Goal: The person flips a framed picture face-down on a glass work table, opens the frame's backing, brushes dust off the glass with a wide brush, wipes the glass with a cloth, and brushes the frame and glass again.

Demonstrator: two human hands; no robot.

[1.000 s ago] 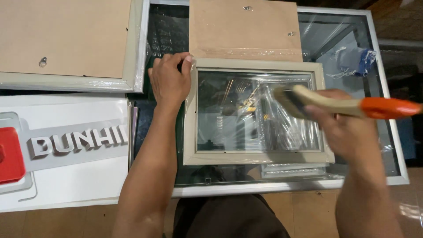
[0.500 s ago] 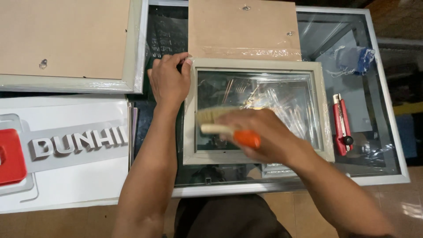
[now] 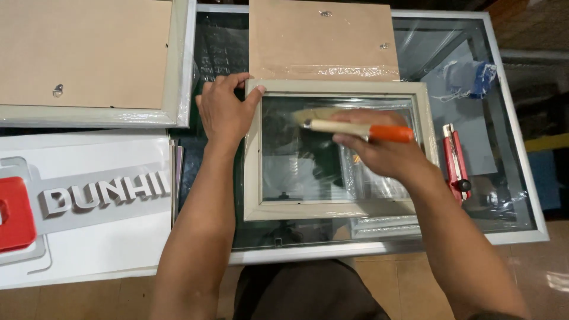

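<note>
Orange-handled brush [image 3: 355, 127] has shifted right — left hand [image 3: 224, 112] unmoved.

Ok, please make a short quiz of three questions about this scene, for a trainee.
1. True or false: the right hand holds a brush with an orange handle end.
2. What does the left hand press on?
A. the red cutter
B. the corner of the small frame
C. the blue cloth
3. Fill in: the red cutter lies to the ____ of the small frame.

Key: 1 true; 2 B; 3 right.
</note>
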